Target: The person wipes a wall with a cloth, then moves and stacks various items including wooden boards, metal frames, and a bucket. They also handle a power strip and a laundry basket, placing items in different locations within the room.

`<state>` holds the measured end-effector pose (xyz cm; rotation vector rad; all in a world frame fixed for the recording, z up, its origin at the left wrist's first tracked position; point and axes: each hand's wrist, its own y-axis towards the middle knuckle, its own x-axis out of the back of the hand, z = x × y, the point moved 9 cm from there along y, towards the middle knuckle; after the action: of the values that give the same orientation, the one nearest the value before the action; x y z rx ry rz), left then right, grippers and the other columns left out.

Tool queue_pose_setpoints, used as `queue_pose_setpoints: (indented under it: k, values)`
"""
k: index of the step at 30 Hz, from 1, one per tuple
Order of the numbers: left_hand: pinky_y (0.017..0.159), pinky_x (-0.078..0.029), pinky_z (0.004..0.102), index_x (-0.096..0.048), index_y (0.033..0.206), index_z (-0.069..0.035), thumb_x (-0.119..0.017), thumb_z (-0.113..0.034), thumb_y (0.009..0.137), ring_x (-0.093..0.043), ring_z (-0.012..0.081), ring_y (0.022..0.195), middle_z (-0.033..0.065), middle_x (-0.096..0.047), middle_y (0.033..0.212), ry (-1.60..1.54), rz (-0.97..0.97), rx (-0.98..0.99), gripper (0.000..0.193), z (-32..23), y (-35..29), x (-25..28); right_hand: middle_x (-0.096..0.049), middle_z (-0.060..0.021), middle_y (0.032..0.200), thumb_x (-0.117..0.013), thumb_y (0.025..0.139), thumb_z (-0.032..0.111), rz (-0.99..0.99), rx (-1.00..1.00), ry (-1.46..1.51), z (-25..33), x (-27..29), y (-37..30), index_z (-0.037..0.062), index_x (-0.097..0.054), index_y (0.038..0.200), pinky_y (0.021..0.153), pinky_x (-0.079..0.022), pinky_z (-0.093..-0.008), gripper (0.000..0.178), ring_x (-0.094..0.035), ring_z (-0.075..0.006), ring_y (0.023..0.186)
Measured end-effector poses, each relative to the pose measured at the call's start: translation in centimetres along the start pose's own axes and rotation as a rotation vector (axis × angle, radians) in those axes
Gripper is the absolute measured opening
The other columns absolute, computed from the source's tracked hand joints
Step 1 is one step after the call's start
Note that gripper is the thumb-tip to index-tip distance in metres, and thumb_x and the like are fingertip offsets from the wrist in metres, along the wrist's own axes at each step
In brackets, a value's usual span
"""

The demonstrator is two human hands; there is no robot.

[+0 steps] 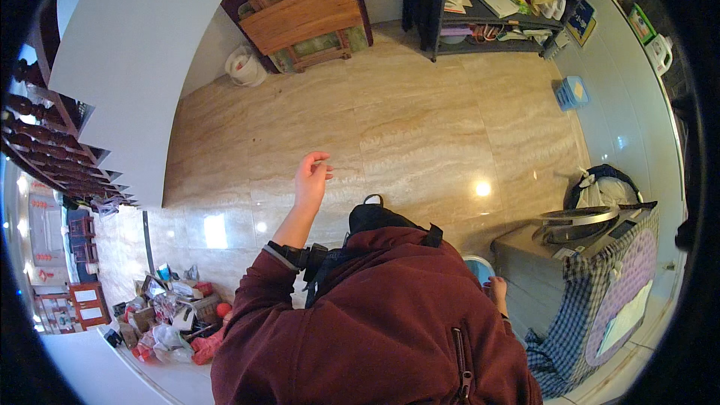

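My left hand [313, 176] is held out in front of my body, over the tiled floor [405, 120]. Its fingers are loosely bent, with gaps between them, and nothing is in it. Low at my right side, my right hand [497, 292] shows only in part beyond my sleeve; its fingers are too small and too covered to read. Right beside it is the rim of a light blue round tub or basin [478, 265], mostly hidden behind my body. Whether the hand touches that rim I cannot tell.
At right stands a top-loading washing machine [525, 244] with its round lid raised, a checked cloth [574, 307] draped over it. Ahead are a folded wooden table [300, 19], a white bucket [245, 67], dark shelves [442, 19] and a blue basket [572, 94]. Bagged goods [169, 337] pile up at left.
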<state>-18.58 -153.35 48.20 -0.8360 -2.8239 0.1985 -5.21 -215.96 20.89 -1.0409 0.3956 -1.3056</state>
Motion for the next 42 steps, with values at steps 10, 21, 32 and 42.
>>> queue_pose_setpoints:
  k: [10,21,32,42]
  values:
    - [0.066,-0.046,0.0291,-0.047,0.1,-0.003,-0.045,-0.005,0.078,-0.05,0.0168,0.079,0.0076,-0.048,0.096,0.001,-0.056,-0.013,0.023,-1.4,-2.9,0.7,-0.056,-0.0167,0.058,-0.043,0.075,0.019,-0.107,0.275,-0.351,1.1,-0.2,1.3,-0.0012,-0.056,0.073,0.051,-0.045,-0.0409,0.024,-0.056,-0.0304,0.051]
    - [0.065,-0.045,0.0281,-0.044,0.097,-0.001,-0.042,-0.003,0.078,-0.049,0.016,0.077,0.0074,-0.046,0.094,0.026,0.226,-0.145,0.019,-5.1,-1.7,-8.8,-0.057,-0.0146,0.062,-0.048,0.07,0.013,-0.175,0.065,-0.169,0.7,0.7,-3.0,-0.001,-0.057,0.075,0.048,-0.046,-0.0372,0.018,-0.056,-0.0261,0.05]
    - [0.065,-0.046,0.0281,-0.045,0.096,0.0,-0.041,-0.003,0.079,-0.05,0.0158,0.078,0.0086,-0.046,0.093,0.01,0.257,-0.16,0.018,-7.0,0.0,-12.0,-0.056,-0.0118,0.056,-0.047,0.068,0.009,-0.204,0.025,-0.145,-1.1,2.4,0.3,0.001,-0.054,0.072,0.039,-0.045,-0.0334,0.011,-0.055,-0.0226,0.043]
    - [0.066,-0.046,0.0277,-0.045,0.097,0.0,-0.04,-0.003,0.078,-0.051,0.0163,0.078,0.0086,-0.046,0.091,0.114,0.24,-0.212,0.019,-7.6,4.6,-15.5,-0.057,-0.0131,0.058,-0.046,0.071,0.01,-0.167,0.038,-0.144,3.3,1.0,3.1,0.0002,-0.056,0.073,0.046,-0.046,-0.0355,0.015,-0.056,-0.024,0.047]
